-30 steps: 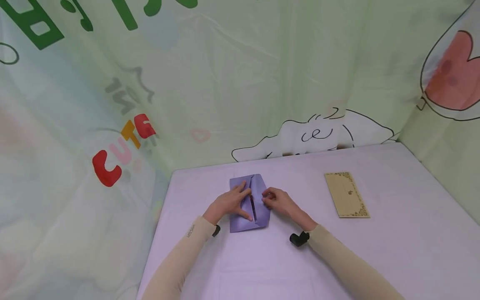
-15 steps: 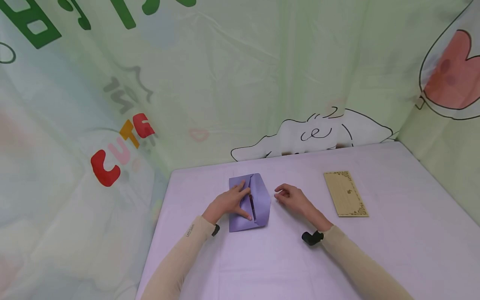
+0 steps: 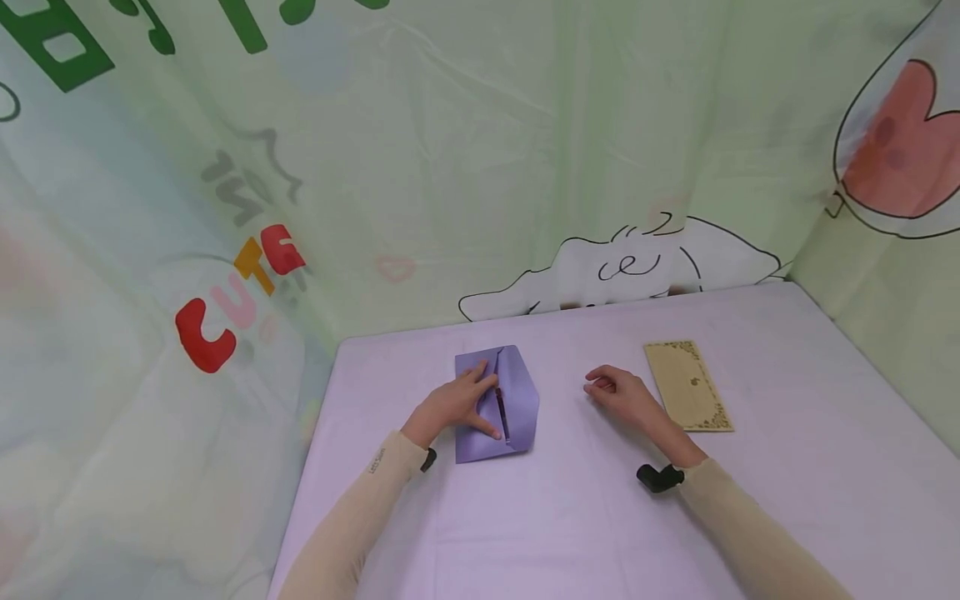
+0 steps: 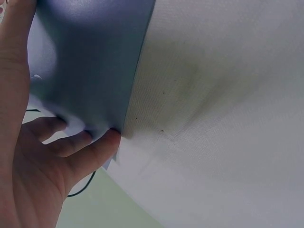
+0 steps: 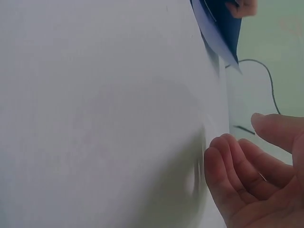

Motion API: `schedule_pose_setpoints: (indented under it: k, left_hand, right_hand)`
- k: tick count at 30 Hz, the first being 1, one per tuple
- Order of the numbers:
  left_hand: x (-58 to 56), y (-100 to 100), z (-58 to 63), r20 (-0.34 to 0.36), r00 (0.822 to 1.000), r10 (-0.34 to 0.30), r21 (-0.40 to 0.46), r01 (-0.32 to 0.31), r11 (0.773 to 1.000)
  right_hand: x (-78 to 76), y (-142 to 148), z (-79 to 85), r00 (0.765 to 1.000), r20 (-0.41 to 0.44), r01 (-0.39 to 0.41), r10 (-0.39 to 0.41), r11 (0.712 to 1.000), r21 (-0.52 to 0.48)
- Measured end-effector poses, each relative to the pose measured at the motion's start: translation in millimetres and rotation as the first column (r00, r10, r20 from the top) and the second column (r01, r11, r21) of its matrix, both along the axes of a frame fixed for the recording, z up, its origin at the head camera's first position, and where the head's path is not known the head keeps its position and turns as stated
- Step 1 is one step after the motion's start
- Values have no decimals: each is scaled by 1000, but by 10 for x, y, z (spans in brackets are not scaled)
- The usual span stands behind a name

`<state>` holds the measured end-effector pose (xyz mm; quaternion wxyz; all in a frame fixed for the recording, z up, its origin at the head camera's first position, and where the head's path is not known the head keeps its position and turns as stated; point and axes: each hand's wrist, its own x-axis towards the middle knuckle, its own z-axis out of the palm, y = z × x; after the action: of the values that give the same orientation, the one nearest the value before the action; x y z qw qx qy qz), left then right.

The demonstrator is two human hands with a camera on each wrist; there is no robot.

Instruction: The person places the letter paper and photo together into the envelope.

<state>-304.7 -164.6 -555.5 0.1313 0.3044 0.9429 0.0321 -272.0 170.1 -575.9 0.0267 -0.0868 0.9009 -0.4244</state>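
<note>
A purple envelope [image 3: 521,417] lies on the table with its flap lifted on the right side, and a narrow dark strip shows along the opening. My left hand [image 3: 457,406] rests on the envelope's left half with thumb and fingers spread. In the left wrist view, the fingertips of the left hand [image 4: 47,161] press on the envelope [image 4: 90,61] near one edge. My right hand [image 3: 622,396] is apart from the envelope, to its right. Its fingers are loosely bent, and the right wrist view shows nothing between thumb and fingers of this hand [image 5: 251,180].
A light wooden board [image 3: 686,387] with dark ornamental corners lies right of my right hand, partly behind the forearm. A pale lilac cloth covers the table [image 3: 525,533]. Printed curtains [image 3: 450,167] stand along its back and sides.
My right hand has left the envelope's flap and moved right, toward the wooden board. My left hand keeps its place on the envelope. The head view shifts slightly.
</note>
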Motion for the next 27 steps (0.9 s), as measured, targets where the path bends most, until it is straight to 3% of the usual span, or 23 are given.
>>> schedule_pose_setpoints:
  k: [18,22,27]
  left_hand:
    - [-1,-10,-19,13,1000,10,-3,-10,1000]
    - [-8,-5,-28,13,1000,7,-5,-7,1000]
    - [-15,2,-27,7,1000,2,-4,-2,1000]
  right_hand:
    - [146,705,67,991,28,131,-134,988,76]
    - [182,818,74,987,9,159,-161,983,96]
    - [219,923,41,974,-73,223,-214,964,148]
